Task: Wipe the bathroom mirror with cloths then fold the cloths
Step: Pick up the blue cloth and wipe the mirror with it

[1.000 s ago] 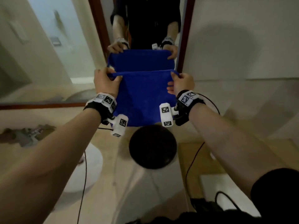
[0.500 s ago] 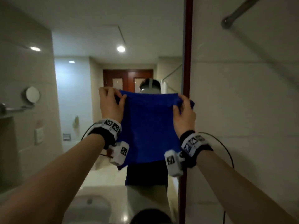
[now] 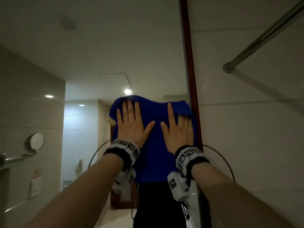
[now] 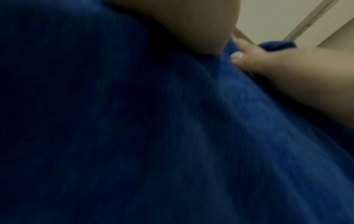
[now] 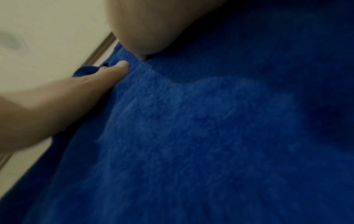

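A tiled bathroom: framed wall mirror, round shaving mirror, curtain rail.

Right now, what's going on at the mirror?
A person is pressing a blue cloth flat against the bathroom mirror, near its dark red frame. The left hand and right hand lie side by side on it with fingers straight and spread. The cloth's top right corner has flopped over the right hand's fingers. No folding has begun.

Blue cloth covers the mirror's reflected person; right hand's outer fingers hidden under its fold.
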{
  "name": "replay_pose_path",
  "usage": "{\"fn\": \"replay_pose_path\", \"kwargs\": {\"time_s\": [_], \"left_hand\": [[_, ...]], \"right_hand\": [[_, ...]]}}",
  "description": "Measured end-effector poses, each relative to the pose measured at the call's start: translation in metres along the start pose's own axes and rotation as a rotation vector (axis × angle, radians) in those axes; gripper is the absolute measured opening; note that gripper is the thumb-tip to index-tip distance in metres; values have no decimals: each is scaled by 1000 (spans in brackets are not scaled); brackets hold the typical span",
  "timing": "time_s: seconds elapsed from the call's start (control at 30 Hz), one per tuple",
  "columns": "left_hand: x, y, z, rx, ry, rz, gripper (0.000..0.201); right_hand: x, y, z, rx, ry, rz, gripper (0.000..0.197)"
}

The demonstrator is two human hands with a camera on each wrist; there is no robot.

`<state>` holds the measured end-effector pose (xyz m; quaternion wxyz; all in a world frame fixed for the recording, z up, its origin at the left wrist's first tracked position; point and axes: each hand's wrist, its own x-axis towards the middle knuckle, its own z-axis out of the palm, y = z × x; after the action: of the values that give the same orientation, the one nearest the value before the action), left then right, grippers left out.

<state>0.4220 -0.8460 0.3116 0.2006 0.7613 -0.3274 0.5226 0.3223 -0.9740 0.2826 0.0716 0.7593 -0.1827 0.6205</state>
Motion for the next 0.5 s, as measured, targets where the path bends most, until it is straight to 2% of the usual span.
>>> {"fn": "replay_pose_path", "kwargs": {"time_s": [0.1, 0.17, 0.37, 0.5], "left_hand": [[55, -6, -25, 46, -98, 5, 95], [75, -8, -33, 57, -115, 12, 97], [70, -13, -19, 85, 97, 81, 90], [69, -13, -16, 91, 105, 97, 86]], "right_hand": [[49, -6, -5, -29, 34, 17, 67], [64, -11, -2, -51, 71, 41, 67], [67, -15, 7, -129, 160, 30, 67], [67, -12, 13, -169, 203, 26, 66]]}}
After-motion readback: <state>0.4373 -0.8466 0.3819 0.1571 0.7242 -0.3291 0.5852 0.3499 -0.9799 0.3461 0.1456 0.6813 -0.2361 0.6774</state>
